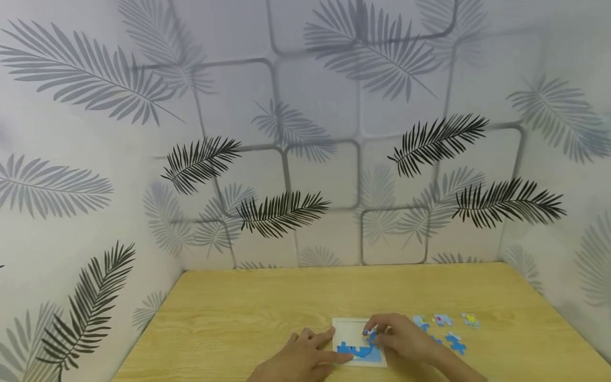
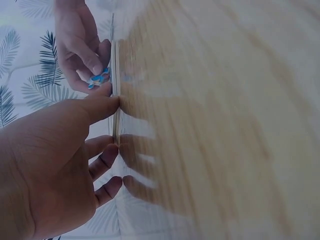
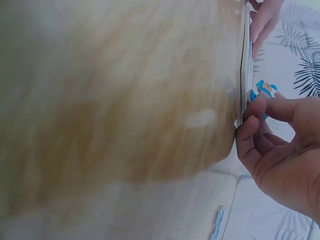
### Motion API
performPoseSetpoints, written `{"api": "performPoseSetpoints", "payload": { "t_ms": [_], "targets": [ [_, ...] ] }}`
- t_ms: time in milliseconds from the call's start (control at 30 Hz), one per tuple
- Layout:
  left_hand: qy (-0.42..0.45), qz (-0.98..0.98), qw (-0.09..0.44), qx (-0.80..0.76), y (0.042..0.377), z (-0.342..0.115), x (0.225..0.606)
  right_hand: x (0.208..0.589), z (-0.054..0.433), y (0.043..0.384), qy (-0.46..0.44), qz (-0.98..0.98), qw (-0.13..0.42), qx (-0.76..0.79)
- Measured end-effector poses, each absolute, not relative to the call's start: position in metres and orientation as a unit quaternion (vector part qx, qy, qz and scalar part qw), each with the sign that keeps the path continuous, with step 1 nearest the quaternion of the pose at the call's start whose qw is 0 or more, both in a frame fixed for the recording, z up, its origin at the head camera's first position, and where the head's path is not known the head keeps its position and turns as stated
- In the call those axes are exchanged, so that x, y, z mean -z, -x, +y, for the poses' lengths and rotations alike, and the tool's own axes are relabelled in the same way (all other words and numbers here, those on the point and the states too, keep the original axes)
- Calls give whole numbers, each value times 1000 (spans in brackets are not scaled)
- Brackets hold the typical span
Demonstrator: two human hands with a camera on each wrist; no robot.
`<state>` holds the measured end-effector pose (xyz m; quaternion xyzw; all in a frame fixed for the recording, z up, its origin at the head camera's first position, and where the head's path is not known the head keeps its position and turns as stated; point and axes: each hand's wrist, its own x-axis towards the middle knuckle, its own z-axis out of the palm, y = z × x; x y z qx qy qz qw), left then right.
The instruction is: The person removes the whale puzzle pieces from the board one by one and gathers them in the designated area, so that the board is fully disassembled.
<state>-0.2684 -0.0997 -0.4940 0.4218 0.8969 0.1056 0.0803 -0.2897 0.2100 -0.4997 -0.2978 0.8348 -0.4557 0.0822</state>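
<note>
A white-rimmed puzzle board (image 1: 336,326) lies flat on the table, with blue puzzle pieces (image 1: 354,350) filling part of its lower area. My left hand (image 1: 300,356) steadies it from the left. Its fingers are spread, one fingertip at the upper left rim and the thumb over the lower edge. Over the board's right side, my right hand (image 1: 403,337) pinches a blue jigsaw puzzle piece (image 3: 263,89) between thumb and fingers. In the left wrist view this puzzle piece (image 2: 98,79) is tilted up beside the board's thin edge.
Several loose pieces lie right of the board, among them a yellow-patterned piece (image 1: 470,319), a pink-marked piece (image 1: 443,319) and a blue piece (image 1: 455,343). The wooden table (image 1: 238,302) meets a leaf-patterned wall (image 1: 324,175) at the back and sides.
</note>
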Motion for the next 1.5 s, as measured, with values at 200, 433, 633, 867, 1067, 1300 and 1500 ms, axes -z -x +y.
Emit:
{"api": "performPoseSetpoints", "payload": {
  "t_ms": [200,433,633,867,1067,1300,1500],
  "targets": [
    [-419,898,76,-111,267,-97,492,495,225,285,284,792,124,526],
    [-408,900,100,-118,266,-96,496,496,274,277,266,794,84,540],
    [-438,888,80,-117,264,-98,496,497,339,268,241,825,47,508],
    [-446,887,73,-99,262,-101,496,499,391,255,224,867,16,445],
    [-443,888,85,-84,258,-101,493,495,410,249,150,904,54,396],
    [-445,890,73,-61,256,-101,492,504,410,256,180,937,-6,299],
    [-431,897,84,-61,256,-98,491,505,398,260,186,939,-57,284]
  ]
}}
